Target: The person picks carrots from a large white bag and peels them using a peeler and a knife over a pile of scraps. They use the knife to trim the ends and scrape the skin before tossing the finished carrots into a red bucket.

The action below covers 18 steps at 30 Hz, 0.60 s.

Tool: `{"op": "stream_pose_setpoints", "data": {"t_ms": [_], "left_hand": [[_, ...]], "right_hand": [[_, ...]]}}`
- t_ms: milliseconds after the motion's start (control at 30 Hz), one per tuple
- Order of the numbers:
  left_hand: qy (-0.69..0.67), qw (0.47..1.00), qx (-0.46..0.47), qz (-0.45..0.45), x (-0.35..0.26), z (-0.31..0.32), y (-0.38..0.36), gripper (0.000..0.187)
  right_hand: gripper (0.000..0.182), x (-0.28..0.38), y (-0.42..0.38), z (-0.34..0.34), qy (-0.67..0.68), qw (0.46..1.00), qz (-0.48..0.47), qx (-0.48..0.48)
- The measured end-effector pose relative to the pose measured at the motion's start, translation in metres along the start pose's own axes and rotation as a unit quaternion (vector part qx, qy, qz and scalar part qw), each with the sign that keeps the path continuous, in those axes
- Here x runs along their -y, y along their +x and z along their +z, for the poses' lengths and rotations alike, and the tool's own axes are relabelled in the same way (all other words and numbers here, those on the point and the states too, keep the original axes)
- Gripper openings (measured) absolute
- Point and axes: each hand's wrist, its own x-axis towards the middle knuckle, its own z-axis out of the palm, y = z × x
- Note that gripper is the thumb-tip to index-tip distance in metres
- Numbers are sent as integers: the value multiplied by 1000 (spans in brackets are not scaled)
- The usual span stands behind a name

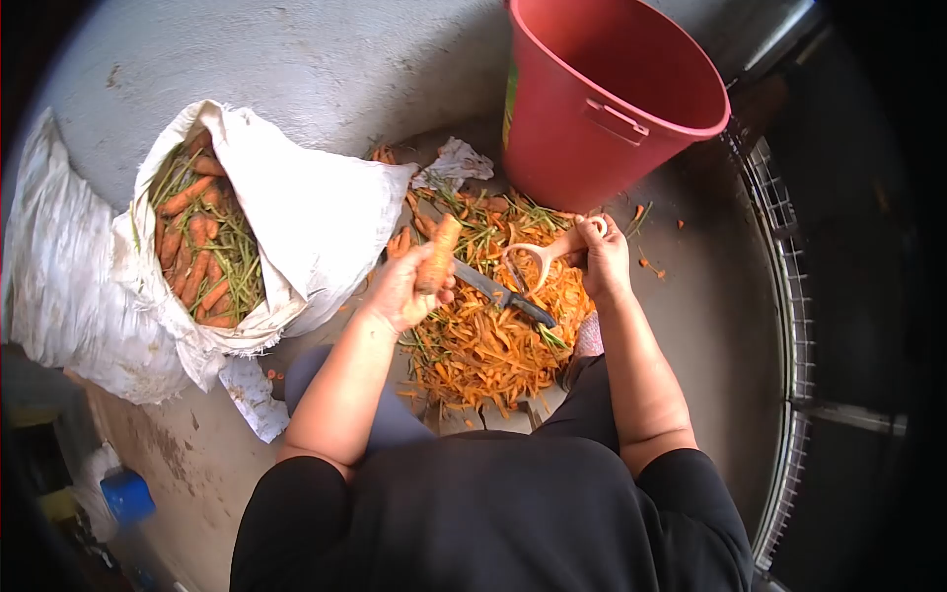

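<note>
My left hand (402,292) is closed around a carrot (440,255), held upright with its top end partly peeled. In my right hand (604,255) is a light orange Y-shaped peeler (554,251), gripped by its handle, its head pointing left towards the carrot but apart from it. Below both hands spreads a heap of orange peelings (483,350) mixed with green stems. A knife (493,289) with a black handle lies on the heap between my hands.
On the left stands an open white sack (326,197) of carrots (200,242) with green stems. A large red bucket (562,133) is behind the heap. Wire mesh (794,326) runs along the right. A blue object (128,495) sits at the lower left.
</note>
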Motion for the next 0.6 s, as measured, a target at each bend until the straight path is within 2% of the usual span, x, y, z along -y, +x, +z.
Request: {"op": "stream_pose_setpoints", "data": {"t_ms": [33, 133, 233, 333, 367, 400, 433, 467, 500, 533, 567, 600], "left_hand": [[13, 999, 2, -30, 9, 1, 7, 33], [-33, 992, 85, -87, 29, -7, 27, 32], [-7, 996, 43, -77, 39, 0, 37, 32], [-37, 985, 146, -86, 47, -14, 52, 29], [-37, 979, 178, -90, 49, -20, 57, 29], [-74, 988, 97, -95, 49, -11, 51, 28], [-75, 987, 89, -108, 47, -8, 47, 28], [-73, 987, 82, -120, 44, -6, 45, 28], [-70, 986, 76, -132, 41, -5, 43, 29], [-51, 987, 85, -123, 39, -6, 44, 30], [-55, 987, 88, -126, 36, -6, 43, 31], [-59, 986, 90, -129, 34, -4, 42, 31]], "right_hand": [[23, 2, -2, 1, 51, 998, 25, 6], [26, -10, 0, 5, 83, 991, 32, 99], [20, -9, 4, 23, 146, 973, 59, 168], [20, -18, 5, 38, 157, 959, 85, 220], [21, -22, 6, 40, 142, 964, 73, 211], [21, -25, 10, 39, 115, 971, 74, 197], [21, -26, 15, 35, 86, 977, 76, 182], [21, -24, 21, 33, 39, 988, 87, 118], [21, -29, 38, 18, 3, 996, 43, 82], [20, -29, 52, 6, 40, 999, 25, 18], [20, -23, 60, -2, -56, 996, -20, -70], [17, -16, 66, -8, -24, 994, -3, -110]]}}
